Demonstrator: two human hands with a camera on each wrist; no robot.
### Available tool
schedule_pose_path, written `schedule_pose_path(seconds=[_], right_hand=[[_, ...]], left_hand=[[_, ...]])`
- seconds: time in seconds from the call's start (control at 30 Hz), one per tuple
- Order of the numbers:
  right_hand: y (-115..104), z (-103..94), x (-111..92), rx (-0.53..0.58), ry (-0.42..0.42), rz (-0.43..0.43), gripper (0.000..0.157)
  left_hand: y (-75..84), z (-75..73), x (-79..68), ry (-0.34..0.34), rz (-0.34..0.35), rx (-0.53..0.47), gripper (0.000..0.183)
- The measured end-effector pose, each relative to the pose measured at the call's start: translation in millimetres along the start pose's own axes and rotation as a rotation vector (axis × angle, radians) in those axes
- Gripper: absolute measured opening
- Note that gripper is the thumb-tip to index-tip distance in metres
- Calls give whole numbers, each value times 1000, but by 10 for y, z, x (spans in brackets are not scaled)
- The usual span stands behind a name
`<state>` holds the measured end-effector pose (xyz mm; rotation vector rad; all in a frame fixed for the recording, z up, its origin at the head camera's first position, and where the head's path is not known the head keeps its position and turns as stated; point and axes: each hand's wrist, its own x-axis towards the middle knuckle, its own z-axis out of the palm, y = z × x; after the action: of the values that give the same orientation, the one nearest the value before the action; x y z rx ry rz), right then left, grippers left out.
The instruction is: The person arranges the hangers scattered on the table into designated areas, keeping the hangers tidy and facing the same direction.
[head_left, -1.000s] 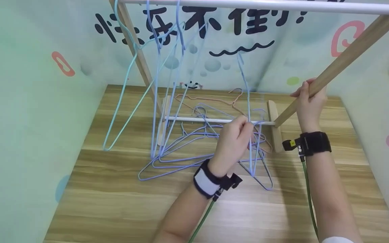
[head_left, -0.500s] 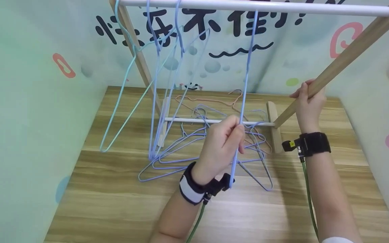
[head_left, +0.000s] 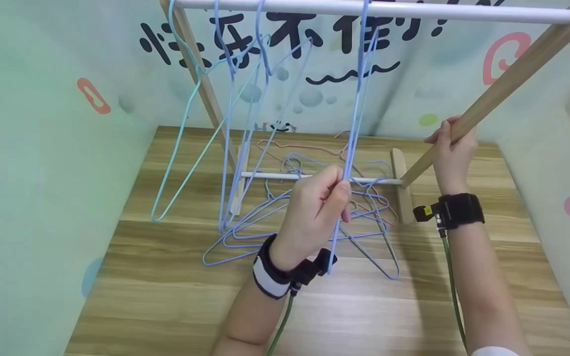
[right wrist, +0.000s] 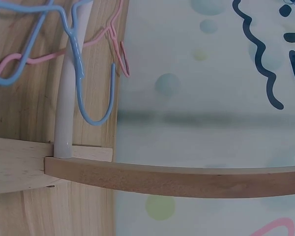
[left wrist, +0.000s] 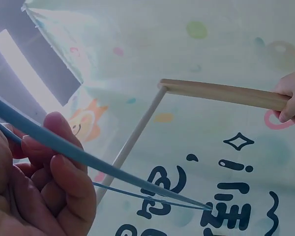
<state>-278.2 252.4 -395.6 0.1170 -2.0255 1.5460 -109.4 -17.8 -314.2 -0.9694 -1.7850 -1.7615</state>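
Observation:
My left hand [head_left: 314,212] grips a blue wire hanger [head_left: 355,111] by its lower part. The hanger stands edge-on, and its upper end crosses in front of the rack's white top rod [head_left: 443,11]. Its hook runs out of the head view, so I cannot tell whether it sits on the rod. In the left wrist view, curled fingers [left wrist: 71,184] wrap the hanger's wires. My right hand [head_left: 455,155] holds the rack's right wooden post [head_left: 517,76]. Only a fingertip of that hand shows in the right wrist view, beside the post [right wrist: 187,182].
Several hangers hang at the rod's left end, among them a light-blue one [head_left: 181,126] and a blue one [head_left: 229,113]. Beneath the rack, a pile of blue hangers [head_left: 265,235] and a pink hanger [head_left: 295,145] lie on the wooden floor around the lower white rod [head_left: 275,175].
My left hand has drawn the blue hanger leftward and slightly toward me. The hanger's top has risen from below the top rod to overlap it. My right hand stays on the post.

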Motion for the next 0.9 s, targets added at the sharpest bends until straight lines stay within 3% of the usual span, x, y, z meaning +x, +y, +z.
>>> schedule_pose_path(seconds=[0.53,0.9], right_hand=[[3,9,8,26,11,8,22],[-25,-3,-6,13,-12,39,24]], left_hand=[[44,-238,141,54,30,17,19],[-84,-318,171,93,14,15,21]])
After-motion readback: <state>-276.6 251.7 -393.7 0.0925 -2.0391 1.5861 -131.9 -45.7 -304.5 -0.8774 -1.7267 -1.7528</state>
